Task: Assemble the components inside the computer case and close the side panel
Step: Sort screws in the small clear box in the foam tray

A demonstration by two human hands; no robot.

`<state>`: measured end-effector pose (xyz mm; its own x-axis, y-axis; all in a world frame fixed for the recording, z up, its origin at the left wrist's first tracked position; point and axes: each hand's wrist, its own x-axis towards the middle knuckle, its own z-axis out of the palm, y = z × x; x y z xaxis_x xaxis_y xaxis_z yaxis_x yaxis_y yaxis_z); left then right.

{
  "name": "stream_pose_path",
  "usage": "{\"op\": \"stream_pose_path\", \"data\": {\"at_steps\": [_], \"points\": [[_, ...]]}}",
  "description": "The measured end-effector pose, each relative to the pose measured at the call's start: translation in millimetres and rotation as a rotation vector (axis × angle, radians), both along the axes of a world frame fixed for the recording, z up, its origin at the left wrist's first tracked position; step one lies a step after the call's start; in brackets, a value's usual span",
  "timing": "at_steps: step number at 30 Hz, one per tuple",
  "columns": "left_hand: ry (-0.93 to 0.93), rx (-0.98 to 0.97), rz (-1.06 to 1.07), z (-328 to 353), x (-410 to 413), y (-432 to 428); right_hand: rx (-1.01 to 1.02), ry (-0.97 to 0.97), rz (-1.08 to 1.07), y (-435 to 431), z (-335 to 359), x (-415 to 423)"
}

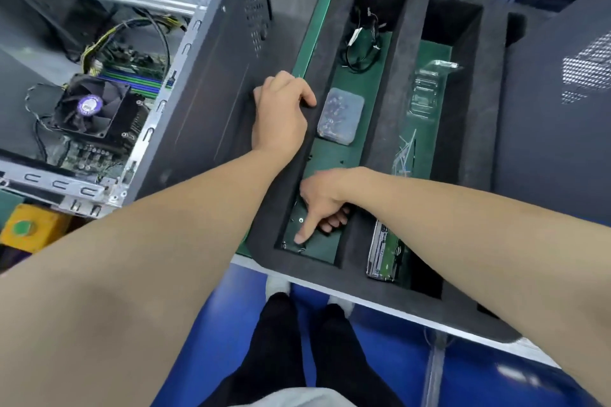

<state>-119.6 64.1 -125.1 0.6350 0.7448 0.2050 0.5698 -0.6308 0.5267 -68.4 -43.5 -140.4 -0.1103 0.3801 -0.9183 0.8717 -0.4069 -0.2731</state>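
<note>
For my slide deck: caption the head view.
Left hand grips the foam tray; right hand presses a finger into its near compartment.

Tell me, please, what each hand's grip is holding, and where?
The left grip holds the foam tray by its left wall's top edge. The right grip holds nothing visible; its index fingertip presses the green mat.

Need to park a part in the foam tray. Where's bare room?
Left slot: mostly bare patch between box and right hand; a sliver between cable and box. Right slot: far end past clamshell, though dark. Crowded: left slot's near end, hand plus loose screws; right slot's ties and drive.
</note>
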Motion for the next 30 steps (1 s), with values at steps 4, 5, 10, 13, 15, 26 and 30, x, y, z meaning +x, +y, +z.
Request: {"op": "stream_pose_path", "data": {"at_steps": [4, 5, 10, 13, 15, 26, 30], "points": [[-0.006, 0.006, -0.001, 0.1, -0.2, -2.3, 0.022, -0.058, 0.082, -4.6, -5.4, -13.9], [-0.008, 0.009, -0.004, 0.2, -0.6, -2.9, 0.039, -0.073, 0.100, -5.6, -5.2, -14.8], [-0.038, 0.004, -0.082, -0.1, -11.5, -10.8, 0.117, -0.214, 0.222, 0.4, 10.8, -8.1], [-0.101, -0.018, -0.123, -0.4, -16.5, -12.3, 0.190, -0.265, 0.197, 8.7, 22.0, 2.6], [-0.119, -0.052, -0.113, 0.4, -15.4, -10.8, 0.218, -0.296, 0.188, 13.5, 31.3, 12.0], [-0.183, -0.149, -0.029, 6.2, -14.1, -7.1, 0.479, -0.519, -0.089, 21.2, 21.7, 37.0], [-0.173, -0.153, -0.029, 5.4, -13.5, -7.0, 0.462, -0.455, -0.168, 17.7, 22.2, 35.8]]}}
